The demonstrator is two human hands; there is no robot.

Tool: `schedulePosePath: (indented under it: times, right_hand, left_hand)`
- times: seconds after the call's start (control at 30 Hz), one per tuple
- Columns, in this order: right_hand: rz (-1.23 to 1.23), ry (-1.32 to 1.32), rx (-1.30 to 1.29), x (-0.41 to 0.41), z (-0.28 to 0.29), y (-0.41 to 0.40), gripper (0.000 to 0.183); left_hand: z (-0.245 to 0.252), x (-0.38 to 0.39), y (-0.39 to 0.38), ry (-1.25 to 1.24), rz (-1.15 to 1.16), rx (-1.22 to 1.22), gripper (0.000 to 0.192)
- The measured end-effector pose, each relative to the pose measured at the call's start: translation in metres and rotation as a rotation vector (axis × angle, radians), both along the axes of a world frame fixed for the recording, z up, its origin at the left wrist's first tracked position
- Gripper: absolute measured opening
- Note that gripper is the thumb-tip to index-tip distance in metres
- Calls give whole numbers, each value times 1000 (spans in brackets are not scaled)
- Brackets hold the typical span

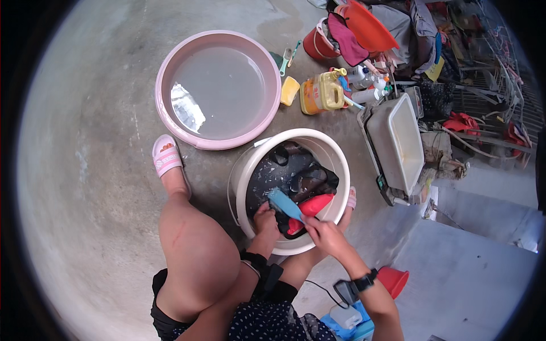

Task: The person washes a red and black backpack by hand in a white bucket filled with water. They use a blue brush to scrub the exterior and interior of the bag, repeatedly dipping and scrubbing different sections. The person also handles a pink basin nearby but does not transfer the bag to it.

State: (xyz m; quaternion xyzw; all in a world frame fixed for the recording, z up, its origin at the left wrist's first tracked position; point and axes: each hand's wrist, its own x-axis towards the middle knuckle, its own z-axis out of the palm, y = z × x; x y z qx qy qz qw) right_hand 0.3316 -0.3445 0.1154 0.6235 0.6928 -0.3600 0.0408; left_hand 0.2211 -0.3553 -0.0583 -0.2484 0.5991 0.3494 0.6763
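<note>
A white plastic bucket (345, 179) stands between my legs, holding wet dark fabric (273, 170) and a red cloth (315, 205). My right hand (326, 233) grips the handle of a blue scrub brush (286, 204), whose head lies over the dark fabric. Inside the bucket's near left side, my left hand (266, 221) holds a part of the dark fabric beside the brush head. Its fingertips are partly hidden in the cloth.
A pink basin (160, 98) of cloudy water stands beyond the bucket. Right of it are a yellow soap bar (289, 91), a small brush (285, 62) and a yellow jug (320, 93). A red bucket (313, 44) and a pale rectangular tub (384, 140) stand farther right.
</note>
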Motion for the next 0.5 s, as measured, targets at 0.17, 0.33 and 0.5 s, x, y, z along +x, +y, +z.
schedulePosePath:
  times: [0.17,0.33,0.5]
  right_hand:
    - [80,-269,126,-28,-69,58,24]
    - [-96,-157,176,1,-30,41,24]
    - [-332,-10,269,25,2,41,27]
  left_hand:
    - [-1,0,-8,167,-214,322,34]
    - [21,-4,-19,510,-681,835,27]
    - [39,-8,-19,648,-850,828,16]
